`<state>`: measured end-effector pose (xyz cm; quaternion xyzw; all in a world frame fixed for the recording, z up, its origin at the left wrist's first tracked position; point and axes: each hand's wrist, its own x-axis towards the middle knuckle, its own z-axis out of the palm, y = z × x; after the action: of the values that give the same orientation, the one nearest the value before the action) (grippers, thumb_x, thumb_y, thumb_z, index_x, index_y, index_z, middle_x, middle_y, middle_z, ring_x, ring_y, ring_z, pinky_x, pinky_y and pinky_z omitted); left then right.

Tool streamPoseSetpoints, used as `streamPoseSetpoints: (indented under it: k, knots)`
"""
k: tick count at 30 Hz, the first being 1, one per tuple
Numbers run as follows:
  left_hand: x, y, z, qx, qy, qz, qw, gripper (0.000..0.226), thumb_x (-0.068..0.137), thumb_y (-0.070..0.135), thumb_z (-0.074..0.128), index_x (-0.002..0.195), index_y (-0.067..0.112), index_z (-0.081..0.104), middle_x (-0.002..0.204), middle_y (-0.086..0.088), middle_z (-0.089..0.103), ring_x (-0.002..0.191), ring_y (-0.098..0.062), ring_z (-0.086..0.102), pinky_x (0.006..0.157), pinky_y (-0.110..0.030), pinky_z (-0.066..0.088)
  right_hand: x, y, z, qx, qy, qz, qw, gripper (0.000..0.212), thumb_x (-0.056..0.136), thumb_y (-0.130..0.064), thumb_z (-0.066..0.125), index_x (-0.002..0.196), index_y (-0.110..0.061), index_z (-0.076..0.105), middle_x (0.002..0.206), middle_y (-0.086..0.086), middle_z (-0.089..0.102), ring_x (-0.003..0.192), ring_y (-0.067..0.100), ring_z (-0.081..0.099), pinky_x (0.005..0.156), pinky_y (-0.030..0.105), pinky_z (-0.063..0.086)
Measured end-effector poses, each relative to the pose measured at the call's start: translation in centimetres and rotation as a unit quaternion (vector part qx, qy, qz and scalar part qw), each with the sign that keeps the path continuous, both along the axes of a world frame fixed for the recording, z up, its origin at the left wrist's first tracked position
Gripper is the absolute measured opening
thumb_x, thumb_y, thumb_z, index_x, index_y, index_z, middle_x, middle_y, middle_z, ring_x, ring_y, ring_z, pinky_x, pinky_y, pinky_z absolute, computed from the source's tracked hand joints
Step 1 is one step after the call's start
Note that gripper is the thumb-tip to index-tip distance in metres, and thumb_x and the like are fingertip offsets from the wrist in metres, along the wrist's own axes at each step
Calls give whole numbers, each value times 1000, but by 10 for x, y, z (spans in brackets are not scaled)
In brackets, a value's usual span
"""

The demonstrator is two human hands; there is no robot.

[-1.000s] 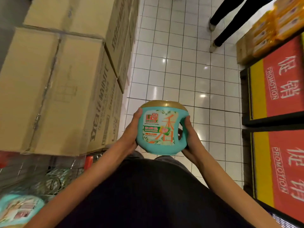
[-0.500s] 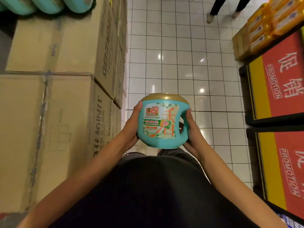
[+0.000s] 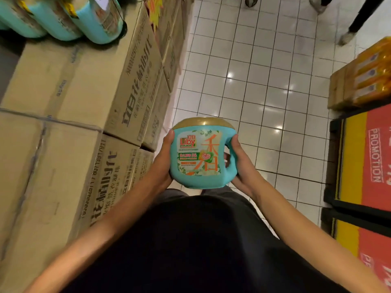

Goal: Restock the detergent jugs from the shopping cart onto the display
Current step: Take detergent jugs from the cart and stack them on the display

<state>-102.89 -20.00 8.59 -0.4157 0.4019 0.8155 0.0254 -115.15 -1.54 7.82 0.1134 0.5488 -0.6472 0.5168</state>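
Here's the jug, teal with a gold lid, held upright with its label turned up to the camera, caught between both grips in front of the dark shirt. The left grip is curled round the jug's left side, thumb laid up along the front edge, palm tight to the wall. The right grip is clamped on the handle side, thumb over the top of the handle and palm cupping its outer curve. The fingers go behind and under the jug, out of sight. So the jug sits squarely between the two grips, touching both, up in the air over the white tiled floor. To its left is a stack of cardboard boxes, near but not touching. More teal jugs lie on top of that stack at the upper left, well apart. On the right are red promotion signs, with yellow packs above them.
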Motion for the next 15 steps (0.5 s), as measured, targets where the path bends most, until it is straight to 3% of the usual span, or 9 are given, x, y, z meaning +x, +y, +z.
streamPoseSetpoints:
  k: [5,8,11,15]
  knots:
    - [-37,-1,2,-6,0,45,999,75,105,71,30,144,17,63,135,-17,71,125,-34,69,90,-47,63,-64,-23,-2,10,-3,83,997,79,93,-70,50,156,-23,48,152,35,47,142,52,48,117,70,38]
    - [-49,-9,1,-16,-9,78,997,72,105,70,30,142,19,65,135,-15,71,126,-33,69,96,-48,62,-91,-39,-6,12,1,130,991,79,91,-72,51,152,-20,53,142,36,54,134,53,54,117,72,36]
    - [-56,-22,-2,-18,-4,102,995,68,107,68,30,138,23,69,138,-13,70,129,-30,67,100,-47,60,-108,-61,-9,1,7,169,986,76,89,-73,53,145,-23,61,125,19,63,117,37,60,117,70,38]
    - [-62,-51,-7,-25,16,135,990,69,108,67,31,142,19,66,139,-16,69,128,-32,67,92,-41,61,-121,-100,-5,3,19,194,981,70,90,-73,54,139,-26,66,119,14,66,110,32,63,116,66,40]
